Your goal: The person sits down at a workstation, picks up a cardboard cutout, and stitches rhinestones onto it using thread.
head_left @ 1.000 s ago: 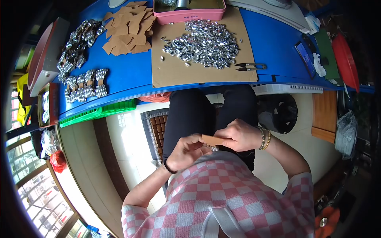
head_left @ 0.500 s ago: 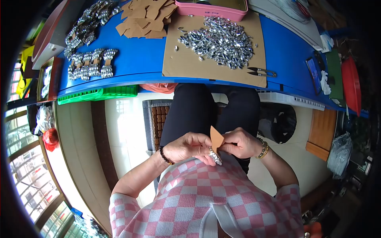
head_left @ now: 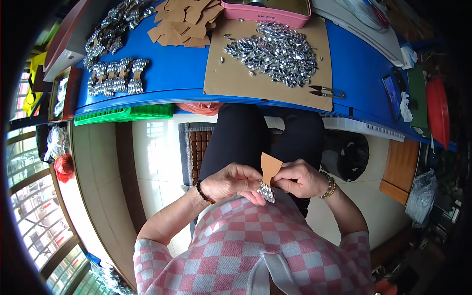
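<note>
Held in front of my lap is a brown cardboard card (head_left: 271, 167), narrow at the waist and flared at its upper end. Silver bead strands (head_left: 267, 192) cover its lower end. My left hand (head_left: 230, 183) pinches the beaded end between thumb and fingers. At the card's other side, my right hand (head_left: 303, 178) is closed with thumb and index finger at its edge; whether a thread is in those fingers is too small to tell.
On the blue table (head_left: 177, 73) lie loose silver beads (head_left: 275, 54) on a cardboard sheet (head_left: 216, 81), thread snips (head_left: 326, 92), blank cards (head_left: 184, 24) and bead-wrapped cards (head_left: 118, 76). A pink tin (head_left: 268, 14) stands behind. The table edge is beyond my knees.
The card has turned so its flared upper end shows broader and flatter. Both hands keep nearly the same place. The whole view has shifted slightly.
</note>
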### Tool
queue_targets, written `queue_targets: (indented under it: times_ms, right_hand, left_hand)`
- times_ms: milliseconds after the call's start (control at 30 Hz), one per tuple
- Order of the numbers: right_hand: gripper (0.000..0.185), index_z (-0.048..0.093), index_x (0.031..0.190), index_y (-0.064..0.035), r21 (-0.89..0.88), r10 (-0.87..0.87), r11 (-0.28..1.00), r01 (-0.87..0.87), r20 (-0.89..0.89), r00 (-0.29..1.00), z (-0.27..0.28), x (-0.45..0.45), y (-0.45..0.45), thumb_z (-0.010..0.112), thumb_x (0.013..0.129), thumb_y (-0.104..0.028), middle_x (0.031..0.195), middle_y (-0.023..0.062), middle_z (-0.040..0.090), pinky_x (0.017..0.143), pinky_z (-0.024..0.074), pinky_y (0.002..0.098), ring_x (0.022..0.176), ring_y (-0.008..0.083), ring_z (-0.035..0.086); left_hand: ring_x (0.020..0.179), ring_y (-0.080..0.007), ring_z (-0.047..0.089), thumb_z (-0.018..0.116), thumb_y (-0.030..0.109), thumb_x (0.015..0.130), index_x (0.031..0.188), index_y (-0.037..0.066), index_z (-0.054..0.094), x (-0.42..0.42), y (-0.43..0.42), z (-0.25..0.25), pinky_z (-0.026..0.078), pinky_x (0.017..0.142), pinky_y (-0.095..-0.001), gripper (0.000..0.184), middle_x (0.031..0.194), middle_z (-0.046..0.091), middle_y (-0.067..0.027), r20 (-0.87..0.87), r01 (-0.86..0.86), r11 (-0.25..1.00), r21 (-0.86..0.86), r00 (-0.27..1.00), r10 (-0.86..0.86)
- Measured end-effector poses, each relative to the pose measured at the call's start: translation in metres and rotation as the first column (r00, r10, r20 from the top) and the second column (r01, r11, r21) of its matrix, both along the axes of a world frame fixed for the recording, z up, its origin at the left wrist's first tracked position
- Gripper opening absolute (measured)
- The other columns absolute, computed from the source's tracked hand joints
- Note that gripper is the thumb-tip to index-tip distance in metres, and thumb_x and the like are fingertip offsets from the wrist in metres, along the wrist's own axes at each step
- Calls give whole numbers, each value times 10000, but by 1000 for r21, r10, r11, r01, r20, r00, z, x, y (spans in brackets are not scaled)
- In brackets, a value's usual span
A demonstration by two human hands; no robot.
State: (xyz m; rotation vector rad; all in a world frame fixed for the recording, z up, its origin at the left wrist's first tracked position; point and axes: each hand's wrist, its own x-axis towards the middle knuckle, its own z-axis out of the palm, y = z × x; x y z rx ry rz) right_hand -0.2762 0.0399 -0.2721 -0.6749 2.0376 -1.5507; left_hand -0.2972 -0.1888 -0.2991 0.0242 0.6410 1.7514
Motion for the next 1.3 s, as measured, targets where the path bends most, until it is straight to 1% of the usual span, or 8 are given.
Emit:
queue_targets:
  times_ms: [333,633,800,900,1033,1133,1233,1300]
  right_hand:
    - [86,540,853,22,13,-59,998,59,16,998,-5,4,-6,573,777,-4,699,105,613,538,476,284,633,220,628]
    - [237,417,1003,1,110,-177,979,173,33,984,-1,8,-9,536,802,-34,686,150,595,517,457,355,605,304,602]
    - [255,480,997,-2,288,-319,904,315,-35,947,-7,6,-3,573,761,-20,703,110,599,575,445,321,628,261,593]
    - [196,517,902,-44,196,-365,742,641,-683,632,5,-2,-1,585,719,-27,785,95,568,670,419,367,740,271,562]
    - [186,548,859,-75,235,-202,845,481,-692,693,9,0,-16,608,689,-33,901,68,559,758,388,386,862,250,533]
    - [166,562,833,-69,164,-224,873,460,-703,675,7,-2,-27,626,684,-36,951,87,570,787,396,405,886,251,533]
    - [144,569,801,-66,59,-291,907,418,-630,720,2,6,-33,641,678,-46,997,97,572,825,392,411,924,258,528]
    - [125,568,765,-67,-78,-369,923,378,-466,804,1,11,-32,652,673,-62,1040,99,565,872,374,402,977,271,518]
  left_hand:
    - [834,-287,633,477,26,878,1044,-49,533,6,3,-7,529,758,-359,191,951,613,-171,115,-61,998,12,992,59]
    - [776,-235,646,481,78,893,986,-46,532,7,18,4,539,701,-295,164,885,617,-140,-90,-153,957,-245,987,135]
    - [725,-197,645,503,96,886,932,-33,538,7,24,4,537,673,-267,141,846,612,-112,-223,-260,906,-333,956,192]
    - [705,-184,642,512,94,881,918,-25,540,6,27,2,536,665,-260,128,833,610,-100,-245,-313,871,-379,941,231]
    - [679,-159,631,516,69,873,900,-26,544,6,35,3,530,645,-242,103,810,603,-82,-208,-340,843,-418,938,276]
    - [658,-131,617,518,39,864,879,-41,550,7,38,3,521,620,-215,87,791,593,-72,-179,-369,829,-420,929,323]
    - [653,-110,606,524,35,860,874,-39,560,12,36,-8,516,612,-205,83,786,600,-66,-500,-526,782,-335,802,326]
    - [655,-105,604,526,36,859,875,-39,562,9,34,-12,513,613,-202,84,784,602,-63,-487,-528,774,-350,808,331]
